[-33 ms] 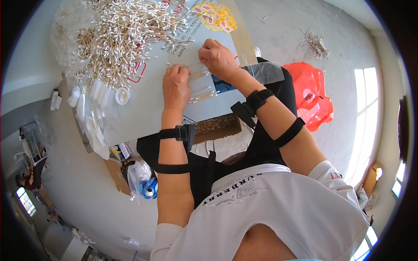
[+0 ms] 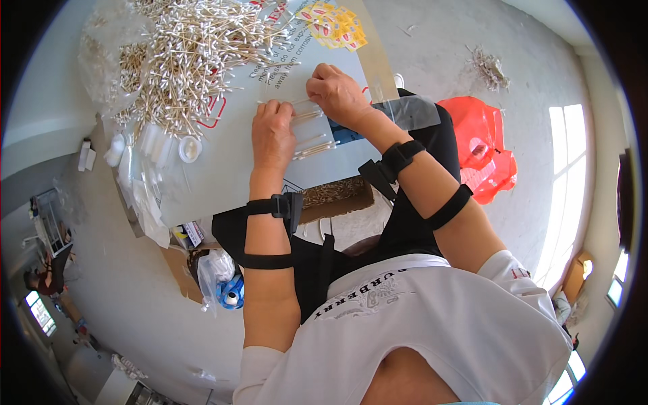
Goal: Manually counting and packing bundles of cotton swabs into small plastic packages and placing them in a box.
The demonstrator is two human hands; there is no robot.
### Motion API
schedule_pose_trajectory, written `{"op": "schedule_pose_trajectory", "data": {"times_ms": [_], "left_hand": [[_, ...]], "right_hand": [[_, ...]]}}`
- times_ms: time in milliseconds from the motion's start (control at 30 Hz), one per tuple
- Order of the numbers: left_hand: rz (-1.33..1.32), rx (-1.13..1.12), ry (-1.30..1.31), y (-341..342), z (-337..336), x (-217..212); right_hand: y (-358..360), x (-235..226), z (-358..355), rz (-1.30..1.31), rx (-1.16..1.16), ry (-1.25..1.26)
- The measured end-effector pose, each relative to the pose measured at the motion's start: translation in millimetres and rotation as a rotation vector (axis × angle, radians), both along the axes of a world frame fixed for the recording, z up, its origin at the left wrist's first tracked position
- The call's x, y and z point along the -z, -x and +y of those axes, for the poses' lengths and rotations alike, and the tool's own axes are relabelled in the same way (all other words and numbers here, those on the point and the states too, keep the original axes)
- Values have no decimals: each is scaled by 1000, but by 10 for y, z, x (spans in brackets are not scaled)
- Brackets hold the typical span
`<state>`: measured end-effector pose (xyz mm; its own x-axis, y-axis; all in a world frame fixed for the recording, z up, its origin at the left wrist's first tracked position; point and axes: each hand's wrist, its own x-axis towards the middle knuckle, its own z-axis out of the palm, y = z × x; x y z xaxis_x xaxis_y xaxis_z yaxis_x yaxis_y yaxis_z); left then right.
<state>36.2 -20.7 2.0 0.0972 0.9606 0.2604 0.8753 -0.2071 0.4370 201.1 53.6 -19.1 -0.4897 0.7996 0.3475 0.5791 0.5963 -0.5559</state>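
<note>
On the grey tabletop [image 2: 223, 172], my left hand [image 2: 273, 131] is closed with its fingertips pinched at one end of a thin cotton swab [image 2: 301, 101]. The swab stretches across to my right hand [image 2: 335, 93], whose fingers are curled shut at its other end. A few cotton swabs [image 2: 308, 115] lie side by side just below the fingers, and another small row of swabs [image 2: 316, 150] lies nearer to me. Beyond my left hand spreads a large loose heap of white-tipped cotton swabs [image 2: 196, 54]. My fingers partly hide what they pinch.
Yellow labels [image 2: 334, 27] lie at the table's far right. Clear plastic cylinders [image 2: 156, 145] and a round white container [image 2: 190, 149] stand at left beside a clear bag [image 2: 111, 61]. A cardboard box of swabs [image 2: 337, 196] sits below the table edge; a red plastic bag [image 2: 476, 145] lies right.
My right hand has shifted very slightly toward me. My left hand stays almost in place, and the swabs on the table look the same.
</note>
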Motion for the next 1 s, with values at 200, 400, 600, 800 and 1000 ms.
{"op": "schedule_pose_trajectory", "data": {"times_ms": [200, 400, 600, 800, 1000], "left_hand": [[67, 45, 10, 32, 65, -45], [99, -4, 34, 26, 130, -66], [130, -3, -68, -161, -137, 7], [-47, -112, -42, -198, -448, 65], [-764, -307, -175, -355, -434, 238]], "right_hand": [[-19, -21, -52, -12, -35, -7], [-40, -45, -50, 0, -40, 27], [-99, -32, -145, 64, -48, 27], [-188, -53, -563, 412, 123, 248], [56, -46, -861, 661, 227, 370]]}}
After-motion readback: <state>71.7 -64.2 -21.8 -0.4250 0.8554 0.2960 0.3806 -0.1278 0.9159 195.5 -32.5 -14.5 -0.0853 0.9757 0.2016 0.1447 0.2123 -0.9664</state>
